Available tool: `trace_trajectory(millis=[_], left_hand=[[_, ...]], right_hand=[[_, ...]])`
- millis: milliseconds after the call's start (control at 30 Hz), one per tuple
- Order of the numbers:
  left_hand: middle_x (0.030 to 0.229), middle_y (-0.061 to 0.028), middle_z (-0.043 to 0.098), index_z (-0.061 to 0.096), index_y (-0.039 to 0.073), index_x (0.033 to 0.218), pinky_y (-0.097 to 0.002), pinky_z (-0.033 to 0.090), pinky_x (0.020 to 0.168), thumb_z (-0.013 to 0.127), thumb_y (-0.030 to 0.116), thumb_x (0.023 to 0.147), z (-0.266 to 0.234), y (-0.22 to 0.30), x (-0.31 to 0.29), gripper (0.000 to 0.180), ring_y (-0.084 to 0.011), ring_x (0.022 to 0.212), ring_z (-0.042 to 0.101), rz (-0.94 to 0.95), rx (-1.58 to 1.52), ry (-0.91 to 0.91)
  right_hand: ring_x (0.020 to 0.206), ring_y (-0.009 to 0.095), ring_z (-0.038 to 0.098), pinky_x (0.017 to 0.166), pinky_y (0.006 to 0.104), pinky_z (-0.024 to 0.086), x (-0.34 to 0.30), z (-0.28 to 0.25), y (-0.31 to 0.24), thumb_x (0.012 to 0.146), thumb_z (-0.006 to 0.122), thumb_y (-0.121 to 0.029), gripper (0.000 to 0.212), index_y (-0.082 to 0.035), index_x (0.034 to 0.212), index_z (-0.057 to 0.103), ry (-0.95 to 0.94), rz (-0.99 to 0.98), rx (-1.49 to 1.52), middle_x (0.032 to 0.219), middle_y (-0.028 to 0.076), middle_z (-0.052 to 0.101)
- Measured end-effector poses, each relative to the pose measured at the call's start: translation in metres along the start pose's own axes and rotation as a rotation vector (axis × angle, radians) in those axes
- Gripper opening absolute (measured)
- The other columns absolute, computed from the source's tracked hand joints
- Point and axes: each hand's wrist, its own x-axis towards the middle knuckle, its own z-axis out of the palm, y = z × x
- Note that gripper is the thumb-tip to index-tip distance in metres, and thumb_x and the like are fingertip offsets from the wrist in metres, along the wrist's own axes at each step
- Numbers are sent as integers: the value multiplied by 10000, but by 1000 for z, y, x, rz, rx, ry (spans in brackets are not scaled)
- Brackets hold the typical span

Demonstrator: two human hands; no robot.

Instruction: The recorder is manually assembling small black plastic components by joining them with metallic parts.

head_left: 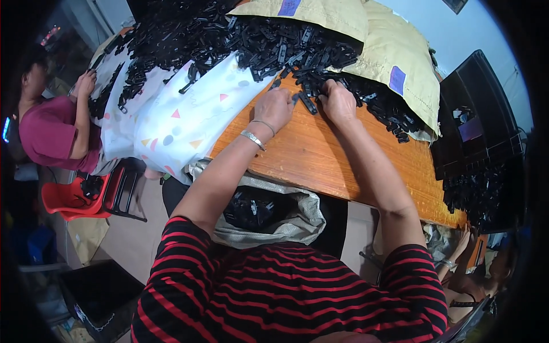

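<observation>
My left hand [274,107] is closed above the wooden table [309,157], with dark ends of what looks like a small black plastic part showing at its fingers. To its right, my right hand [338,102] has its fingers bent together at the edge of the heap; what they grip is hidden. Between the two hands a loose black plastic part [308,103] lies on the wood. Beyond them spreads a large heap of black plastic parts [280,48], long and narrow in shape.
Yellowish sacks [394,43] lie over the heap. A white patterned cloth [183,117] covers the table's left side. Below the front edge hangs an open woven sack [309,214] with black parts inside. A co-worker [54,134] sits left; another person's hand [462,244] shows lower right.
</observation>
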Motion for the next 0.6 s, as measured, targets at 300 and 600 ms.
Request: trace_trajectory(millis=[300,600], left_hand=[[868,-135,652,627,39,864,-399,498,736,680,136,776,-14,5,-15,142,-303,834,631,-5,-53,-102],[921,-120,624,646,44,868,-400,485,772,669,166,794,-18,6,-23,145,-297,910,597,57,88,-124]], right_hand=[[733,342,639,670,407,493,-79,-19,-32,787,687,-202,273,-11,943,570,-66,54,207,760,194,641],[803,343,632,709,403,505,-83,-40,-34,782,652,-85,260,-62,1038,617,-221,-177,227,888,139,631]])
